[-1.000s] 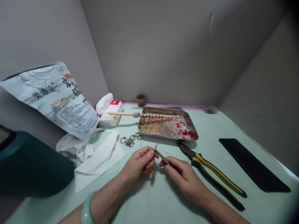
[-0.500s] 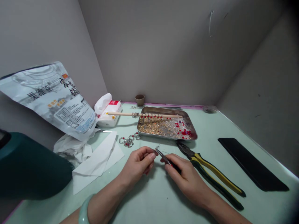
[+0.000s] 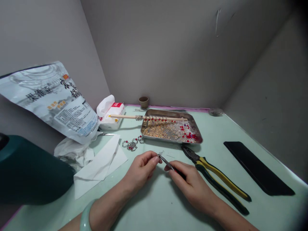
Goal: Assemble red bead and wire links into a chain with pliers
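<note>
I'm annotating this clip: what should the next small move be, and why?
Probably a gentle squeeze of the slim metal tool by the right hand, since the tool's tip appears to meet the small wire piece the left hand pinches.

Grey-tipped, dark-handled tool (image 3: 166,162), gold beads (image 3: 157,131), red beads (image 3: 191,136)

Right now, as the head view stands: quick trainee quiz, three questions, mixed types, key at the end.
1. Which hand holds the slim-tipped tool?
2. True or false: the pale green bangle is on the right wrist.
3. The wooden stick extends over which of these?
A) the yellow-and-green-handled pliers
B) the metal tray
C) the folded white paper

Key: 1. The right hand. 2. False; it is on the left. 3. B.
</note>
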Demonstrator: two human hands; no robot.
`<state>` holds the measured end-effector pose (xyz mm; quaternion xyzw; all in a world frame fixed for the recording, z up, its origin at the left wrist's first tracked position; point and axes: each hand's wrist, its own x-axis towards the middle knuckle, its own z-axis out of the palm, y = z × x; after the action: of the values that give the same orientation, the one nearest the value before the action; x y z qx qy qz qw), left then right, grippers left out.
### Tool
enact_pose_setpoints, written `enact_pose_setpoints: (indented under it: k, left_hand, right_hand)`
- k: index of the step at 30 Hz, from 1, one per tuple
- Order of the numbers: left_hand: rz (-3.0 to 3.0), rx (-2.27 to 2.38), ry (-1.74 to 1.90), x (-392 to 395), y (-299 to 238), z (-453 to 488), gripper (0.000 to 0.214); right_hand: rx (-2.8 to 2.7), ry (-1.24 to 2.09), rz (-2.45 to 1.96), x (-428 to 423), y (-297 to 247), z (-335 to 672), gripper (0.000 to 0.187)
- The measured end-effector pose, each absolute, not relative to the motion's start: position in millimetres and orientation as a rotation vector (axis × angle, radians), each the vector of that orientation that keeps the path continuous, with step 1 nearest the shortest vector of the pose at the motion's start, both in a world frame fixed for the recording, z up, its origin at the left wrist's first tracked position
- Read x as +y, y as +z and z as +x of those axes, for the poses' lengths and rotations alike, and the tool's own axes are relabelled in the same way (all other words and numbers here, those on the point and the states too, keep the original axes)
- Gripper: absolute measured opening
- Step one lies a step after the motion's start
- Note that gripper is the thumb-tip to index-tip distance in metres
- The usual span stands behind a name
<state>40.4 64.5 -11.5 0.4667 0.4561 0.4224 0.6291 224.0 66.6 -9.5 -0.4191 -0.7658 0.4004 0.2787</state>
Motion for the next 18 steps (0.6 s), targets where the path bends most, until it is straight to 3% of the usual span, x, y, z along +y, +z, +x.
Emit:
enact_pose_setpoints:
  k: [5,12,18]
  left_hand:
    - [1.017,0.938,1.001,64.8,-13.1,39.6,0.028]
    - [1.091,1.074,0.991,66.8,-11.3,39.2,0.033]
    - [1.061,0.998,0.923,65.6,-9.9,39.6,0.035]
  right_hand:
    - [-1.969,1.269,-1.093,65.4,-6.8,223.1,0.022]
    - [-2.105,0.851,-1.135,66.0,-12.0,222.0,0.020]
    - [-2.119,0.821,-1.132,67.6,-9.1,223.7,0.019]
